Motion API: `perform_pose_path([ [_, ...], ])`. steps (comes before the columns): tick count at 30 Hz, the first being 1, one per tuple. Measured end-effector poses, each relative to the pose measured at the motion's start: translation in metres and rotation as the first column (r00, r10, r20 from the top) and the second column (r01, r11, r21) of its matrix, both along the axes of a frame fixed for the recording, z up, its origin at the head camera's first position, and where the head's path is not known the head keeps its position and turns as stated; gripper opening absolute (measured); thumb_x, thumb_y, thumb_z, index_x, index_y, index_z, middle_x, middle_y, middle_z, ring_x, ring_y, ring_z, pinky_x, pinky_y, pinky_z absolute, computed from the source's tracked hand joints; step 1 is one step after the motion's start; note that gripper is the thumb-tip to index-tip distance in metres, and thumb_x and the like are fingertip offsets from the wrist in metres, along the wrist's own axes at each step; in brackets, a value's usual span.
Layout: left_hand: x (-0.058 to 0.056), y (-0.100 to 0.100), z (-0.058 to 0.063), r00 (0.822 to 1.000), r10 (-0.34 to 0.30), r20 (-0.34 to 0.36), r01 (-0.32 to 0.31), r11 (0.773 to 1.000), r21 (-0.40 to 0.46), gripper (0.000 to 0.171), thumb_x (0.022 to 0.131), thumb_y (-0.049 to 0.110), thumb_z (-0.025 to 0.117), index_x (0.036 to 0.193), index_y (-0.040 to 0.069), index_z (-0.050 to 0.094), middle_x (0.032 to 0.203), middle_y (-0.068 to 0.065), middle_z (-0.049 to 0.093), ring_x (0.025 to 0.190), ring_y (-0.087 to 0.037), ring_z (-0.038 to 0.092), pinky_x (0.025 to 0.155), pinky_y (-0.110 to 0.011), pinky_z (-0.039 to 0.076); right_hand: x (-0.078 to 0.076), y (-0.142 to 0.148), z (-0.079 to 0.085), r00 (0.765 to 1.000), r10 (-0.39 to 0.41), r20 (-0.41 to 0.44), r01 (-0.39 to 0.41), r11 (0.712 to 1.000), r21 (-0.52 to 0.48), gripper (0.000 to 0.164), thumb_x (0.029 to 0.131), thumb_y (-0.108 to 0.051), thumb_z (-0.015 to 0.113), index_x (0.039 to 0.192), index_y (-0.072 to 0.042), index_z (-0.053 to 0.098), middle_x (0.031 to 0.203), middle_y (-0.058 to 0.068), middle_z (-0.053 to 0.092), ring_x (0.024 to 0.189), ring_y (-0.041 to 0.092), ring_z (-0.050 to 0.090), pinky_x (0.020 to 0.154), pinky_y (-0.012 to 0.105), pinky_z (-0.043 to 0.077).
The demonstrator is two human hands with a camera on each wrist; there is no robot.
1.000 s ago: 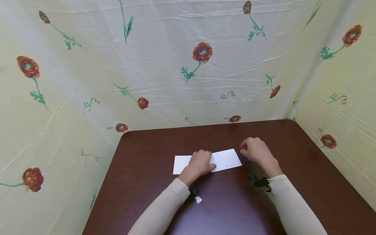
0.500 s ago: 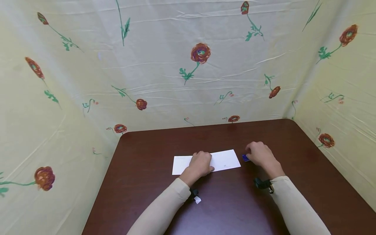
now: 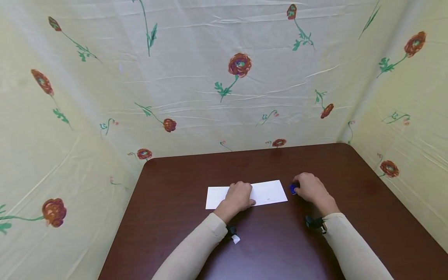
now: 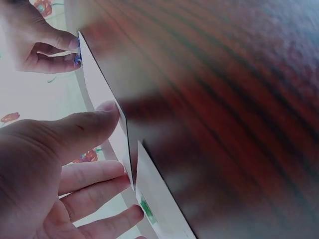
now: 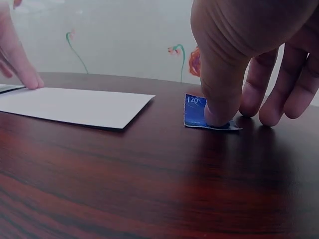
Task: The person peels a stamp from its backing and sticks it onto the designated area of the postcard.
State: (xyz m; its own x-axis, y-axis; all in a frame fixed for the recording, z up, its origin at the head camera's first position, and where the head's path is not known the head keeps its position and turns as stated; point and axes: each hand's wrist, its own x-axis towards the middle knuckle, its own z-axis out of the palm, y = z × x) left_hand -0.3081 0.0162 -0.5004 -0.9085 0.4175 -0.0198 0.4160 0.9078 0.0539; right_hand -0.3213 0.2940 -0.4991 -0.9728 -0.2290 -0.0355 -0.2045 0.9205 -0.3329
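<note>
Two white envelope-like papers lie end to end on the dark table, the right one (image 3: 269, 192) and the left one (image 3: 215, 197). My left hand (image 3: 238, 196) rests where they meet, thumb on the right paper's near edge and fingers extended, as the left wrist view shows. A green patch (image 4: 148, 209) shows on the left paper beside a fingertip. Just right of the papers, my right hand (image 3: 312, 189) holds a blue postage stamp (image 5: 194, 112) at the table surface, thumb against its face and fingers behind. Perforated edges and a printed "120" are visible; the thumb hides part of it.
The brown table (image 3: 175, 233) has a rounded edge, with a pale flowered curtain (image 3: 196, 77) hanging behind and at both sides. Dark straps sit on both wrists; a small white scrap (image 3: 236, 238) shows beside the left strap.
My right hand has drawn slightly right and toward me, its fingers coming down around the blue stamp, more of which now shows. My left hand has stayed on the papers.
</note>
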Motion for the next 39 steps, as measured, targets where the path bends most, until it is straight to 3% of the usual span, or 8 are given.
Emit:
perform_pose_path([
  [6,0.002,0.001,0.000,1.000,0.012,0.000,-0.012,1.000,0.002,0.037,0.080,0.043,0.082,0.097,0.011,0.074,0.087,-0.003,0.073,0.086,-0.021,0.068,0.083,-0.043,0.051,0.000,0.001,-0.001,1.000,-0.003,-0.008,0.003,1.000,-0.003,0.017,0.086,-0.014,0.074,0.101,-0.006,0.073,0.098,0.013,0.067,0.083,0.026,0.059,0.078,0.050,0.054],
  [13,0.005,0.003,0.000,1.000,0.013,0.007,-0.013,1.000,0.004,0.041,0.081,0.043,0.082,0.104,0.010,0.075,0.095,-0.005,0.074,0.099,-0.025,0.068,0.103,-0.050,0.046,0.000,0.005,-0.008,0.999,-0.006,-0.047,0.004,0.999,-0.033,0.003,0.086,-0.011,0.070,0.087,-0.009,0.067,0.083,0.006,0.063,0.070,0.023,0.055,0.062,0.038,0.048],
  [18,0.006,0.003,-0.001,1.000,0.021,0.015,-0.021,1.000,0.007,0.043,0.081,0.043,0.082,0.107,0.010,0.075,0.099,-0.005,0.075,0.104,-0.026,0.066,0.108,-0.052,0.042,0.002,0.006,-0.006,0.999,-0.006,-0.050,0.004,0.999,-0.044,0.007,0.087,-0.010,0.068,0.082,-0.012,0.064,0.077,0.003,0.059,0.066,0.021,0.053,0.057,0.033,0.044],
  [26,0.009,0.005,0.001,0.999,0.031,0.016,-0.031,1.000,-0.001,0.044,0.081,0.043,0.081,0.109,0.010,0.075,0.100,-0.005,0.074,0.104,-0.025,0.066,0.109,-0.052,0.041,0.007,0.002,0.006,0.998,0.022,-0.059,-0.024,0.999,-0.044,0.007,0.086,-0.010,0.068,0.080,-0.012,0.065,0.075,0.003,0.059,0.064,0.019,0.053,0.056,0.031,0.045],
  [39,0.012,0.007,0.002,0.999,0.039,0.010,-0.038,0.999,-0.021,0.043,0.081,0.044,0.081,0.107,0.009,0.075,0.098,-0.005,0.074,0.105,-0.025,0.065,0.109,-0.051,0.041,0.023,-0.015,0.041,0.992,0.084,-0.090,-0.088,0.995,-0.047,0.007,0.086,-0.008,0.069,0.080,-0.012,0.067,0.073,0.000,0.061,0.063,0.016,0.052,0.056,0.028,0.045],
])
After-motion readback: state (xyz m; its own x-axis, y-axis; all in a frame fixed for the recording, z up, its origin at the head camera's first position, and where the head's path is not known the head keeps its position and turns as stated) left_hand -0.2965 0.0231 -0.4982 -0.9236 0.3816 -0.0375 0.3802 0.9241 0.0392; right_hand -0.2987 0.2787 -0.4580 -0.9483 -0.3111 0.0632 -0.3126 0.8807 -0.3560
